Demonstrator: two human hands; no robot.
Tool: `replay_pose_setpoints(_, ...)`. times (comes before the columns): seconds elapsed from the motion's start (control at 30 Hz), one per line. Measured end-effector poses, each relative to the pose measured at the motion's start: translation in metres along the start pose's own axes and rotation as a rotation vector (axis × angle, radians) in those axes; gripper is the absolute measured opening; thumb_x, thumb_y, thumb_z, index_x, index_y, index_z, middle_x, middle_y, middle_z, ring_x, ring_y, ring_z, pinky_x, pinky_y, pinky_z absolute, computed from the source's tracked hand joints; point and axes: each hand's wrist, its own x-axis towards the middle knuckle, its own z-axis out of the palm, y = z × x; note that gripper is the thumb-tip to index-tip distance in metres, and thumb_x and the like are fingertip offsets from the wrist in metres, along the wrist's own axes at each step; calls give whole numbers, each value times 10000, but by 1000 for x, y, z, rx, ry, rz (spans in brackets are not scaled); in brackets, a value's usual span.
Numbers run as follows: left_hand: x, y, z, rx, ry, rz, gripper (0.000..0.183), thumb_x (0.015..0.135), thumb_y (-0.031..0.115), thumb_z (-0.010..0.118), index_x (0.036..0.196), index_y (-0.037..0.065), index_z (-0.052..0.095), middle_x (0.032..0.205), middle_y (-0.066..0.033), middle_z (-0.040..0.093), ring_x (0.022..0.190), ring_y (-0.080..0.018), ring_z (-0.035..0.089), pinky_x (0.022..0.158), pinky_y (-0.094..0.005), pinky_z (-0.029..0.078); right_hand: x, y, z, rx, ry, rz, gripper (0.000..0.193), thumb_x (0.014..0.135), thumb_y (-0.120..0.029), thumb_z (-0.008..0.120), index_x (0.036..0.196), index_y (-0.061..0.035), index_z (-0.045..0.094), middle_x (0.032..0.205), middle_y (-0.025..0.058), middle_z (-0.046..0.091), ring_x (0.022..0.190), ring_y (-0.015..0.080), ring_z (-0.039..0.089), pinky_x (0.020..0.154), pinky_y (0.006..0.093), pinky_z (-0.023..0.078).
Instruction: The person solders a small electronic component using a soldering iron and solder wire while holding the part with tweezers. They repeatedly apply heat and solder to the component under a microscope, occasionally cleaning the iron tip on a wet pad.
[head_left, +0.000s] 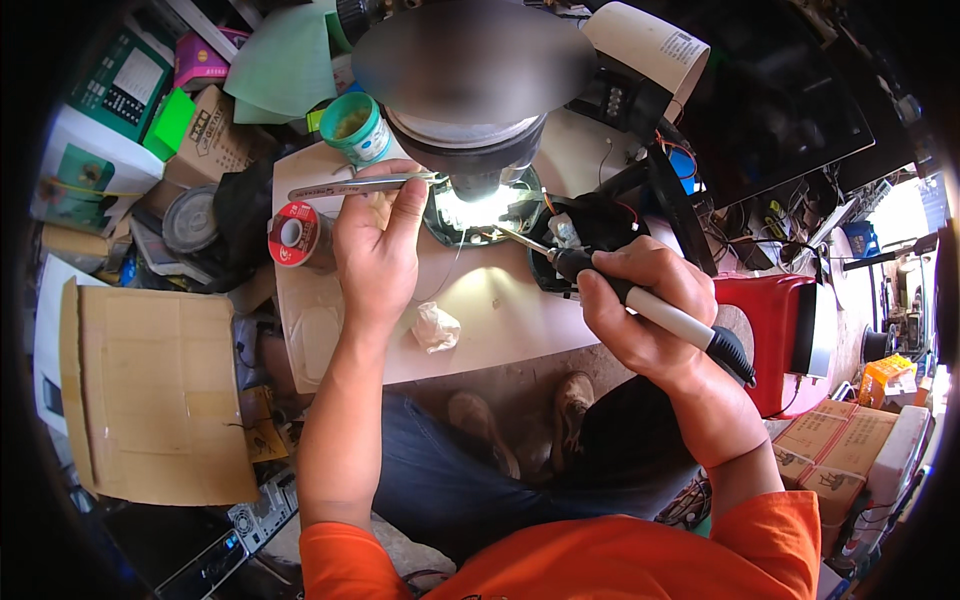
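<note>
Pinched in my left hand (385,225) is a pair of silver tweezers (335,187), their tip reaching the bright spot beneath the microscope (470,150). My right hand (655,305) grips a soldering iron (655,310) with a black and grey handle. Its thin metal tip points up and left to the lit work. Under the lens lies a round dark-rimmed device with a board inside (437,222), mostly washed out by glare. A thin wire runs down from it. Whether either tip touches the board I cannot tell.
A red-labelled solder spool (292,235) and a teal tub (356,130) stand at the table's left. Crumpled white tissue (436,328) lies on the table (520,345). A dark open casing with wires (565,225) sits right of the lens. Cardboard (155,395) is at left, a red stool (760,340) at right.
</note>
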Motion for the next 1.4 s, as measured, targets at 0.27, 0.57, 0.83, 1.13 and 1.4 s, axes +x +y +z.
replay_pose_setpoints(0.27, 1, 2, 3, -13, -3, 24, 195, 1010, 126, 615, 1147, -14, 613, 1085, -59, 673, 989, -129, 604, 902, -281, 457, -4, 2, 4, 26, 53, 58, 220, 716, -12, 805, 823, -8, 613, 708, 101, 659, 552, 222, 646, 480, 307, 489)
replay_pose_setpoints(0.57, 1, 0, 4, -33, -7, 33, 215, 1010, 103, 608, 1179, -29, 595, 1133, -75, 674, 1031, -135, 606, 930, -286, 454, -4, 5, 6, 35, 41, 67, 227, 728, -43, 823, 828, -17, 622, 681, 92, 653, 542, 229, 653, 476, 313, 492)
replay_pose_setpoints(0.83, -1, -1, 2, -27, 8, 11, 193, 1014, 87, 596, 1171, -25, 595, 1129, -73, 670, 1042, -138, 605, 938, -279, 449, -3, 3, 2, -31, -28, 21, 216, 776, -29, 799, 854, 16, 603, 720, 121, 686, 548, 178, 651, 490, 267, 500)
replay_pose_setpoints(1.13, -6, -3, -4, 274, 22, 53, 297, 967, 118, 650, 1225, -22, 604, 1127, -126, 700, 1022, -188, 633, 916, -338, 475, -4, 1, 0, 18, 7, 26, 177, 766, -82, 825, 812, -35, 660, 690, 89, 617, 544, 260, 610, 477, 370, 477)
replay_pose_setpoints(1.4, -6, -10, 2, 93, 60, 4, 193, 968, 112, 670, 1105, -18, 628, 933, -37, 679, 824, -108, 584, 764, -271, 475, -6, 6, 3, 86, 48, -24, 178, 755, -68, 823, 832, -9, 674, 696, 85, 643, 552, 252, 628, 486, 345, 508)
